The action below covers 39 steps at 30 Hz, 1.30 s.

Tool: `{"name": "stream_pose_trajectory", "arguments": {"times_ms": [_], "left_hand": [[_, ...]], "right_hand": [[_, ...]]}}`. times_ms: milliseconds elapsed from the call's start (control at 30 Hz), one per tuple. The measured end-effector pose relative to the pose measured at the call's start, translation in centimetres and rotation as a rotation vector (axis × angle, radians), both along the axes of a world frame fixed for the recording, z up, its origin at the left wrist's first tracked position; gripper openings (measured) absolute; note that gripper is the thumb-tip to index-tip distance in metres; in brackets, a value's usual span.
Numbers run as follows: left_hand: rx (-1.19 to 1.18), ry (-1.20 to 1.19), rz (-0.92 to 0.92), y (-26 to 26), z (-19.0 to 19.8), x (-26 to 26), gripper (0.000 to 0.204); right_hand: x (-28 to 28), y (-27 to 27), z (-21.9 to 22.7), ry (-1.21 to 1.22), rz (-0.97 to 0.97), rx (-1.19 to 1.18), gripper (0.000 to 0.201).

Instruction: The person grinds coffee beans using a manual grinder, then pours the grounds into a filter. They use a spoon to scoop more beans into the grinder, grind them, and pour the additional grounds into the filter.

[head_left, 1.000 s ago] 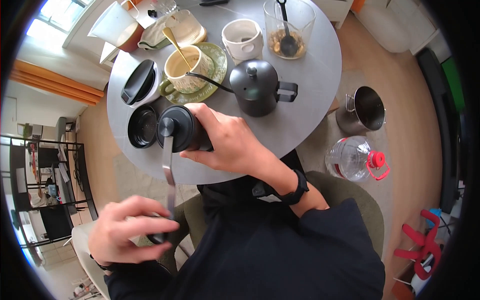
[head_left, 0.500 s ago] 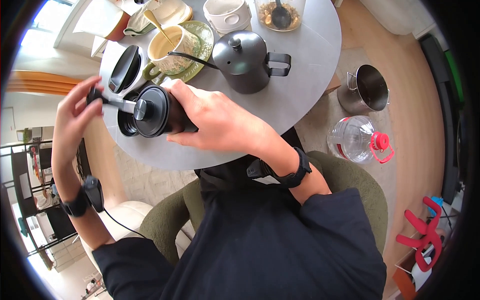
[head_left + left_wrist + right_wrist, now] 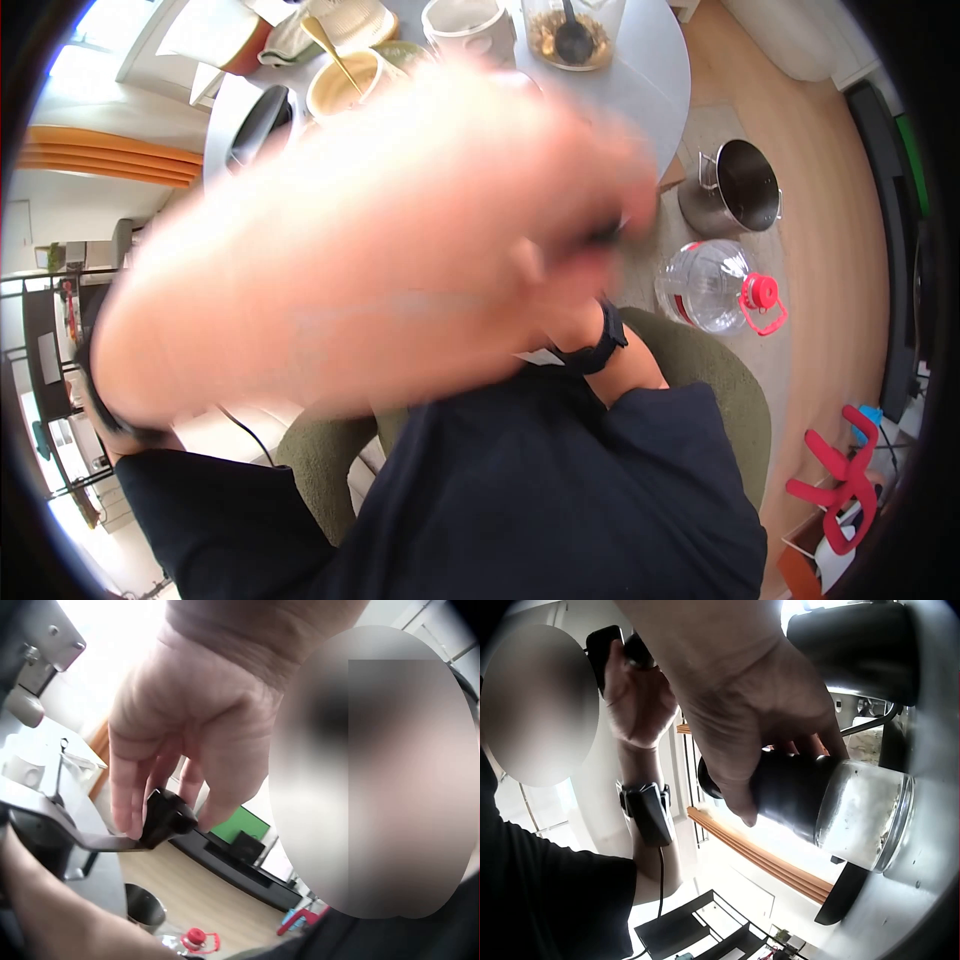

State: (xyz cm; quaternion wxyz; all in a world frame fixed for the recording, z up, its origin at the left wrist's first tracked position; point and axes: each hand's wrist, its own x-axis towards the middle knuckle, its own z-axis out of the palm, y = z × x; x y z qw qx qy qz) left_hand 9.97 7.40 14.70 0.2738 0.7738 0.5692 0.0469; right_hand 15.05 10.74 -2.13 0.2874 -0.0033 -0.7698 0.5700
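A manual coffee grinder with a black body [image 3: 791, 791] and a clear glass lower jar [image 3: 866, 817] lies in the grasp of my right hand [image 3: 761, 705], its jar end close to the table in the right wrist view. My left hand [image 3: 195, 735] pinches the black crank knob [image 3: 169, 817] between fingertips and thumb. From that knob the metal crank arm [image 3: 105, 842] runs left toward the grinder. In the head view my left hand and forearm [image 3: 330, 270] sweep across as a blur, hiding the grinder and most of the right hand.
A black kettle [image 3: 855, 652] stands near the grinder. On the grey table [image 3: 655, 70] are a cup [image 3: 335, 85] with a gold spoon, a white mug [image 3: 468, 30] and a clear container [image 3: 570, 45]. A steel pot [image 3: 715, 200] and a plastic bottle [image 3: 705, 285] stand on the right.
The left hand has swung the crank round, from low near the chair to the far left, and now across to the right. The right hand's wrist stays nearly in place.
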Motion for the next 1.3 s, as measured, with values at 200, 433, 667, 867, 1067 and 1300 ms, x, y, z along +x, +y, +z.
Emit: {"name": "stream_pose_trajectory", "arguments": {"times_ms": [200, 433, 667, 867, 1067, 1300], "left_hand": [[-0.333, 0.038, -0.193, -10.8, 2.1, -1.9, 0.023], [-0.359, -0.115, 0.53, -15.7, 2.0, -11.8, 0.035], [-0.206, -0.184, 0.774, -9.4, 0.5, -17.4, 0.035], [0.003, -0.237, 0.599, 0.8, -1.6, -15.5, 0.044], [0.147, -0.257, 0.092, 4.1, -2.3, -8.0, 0.038], [-0.171, -0.274, -0.129, -4.2, 0.1, 0.2, 0.035]], "right_hand": [[0.2, 0.1, 0.4, -0.061, -0.06, 0.162, 0.061], [0.2, 0.0, 0.3, -0.091, -0.026, 0.127, 0.062], [0.4, -0.1, 0.4, -0.115, -0.07, 0.167, 0.061], [0.5, 0.0, 0.7, -0.146, -0.033, 0.129, 0.062], [0.7, -0.2, 1.0, -0.183, -0.082, 0.14, 0.053], [1.0, 0.4, 1.0, -0.076, 0.016, 0.108, 0.058]]}}
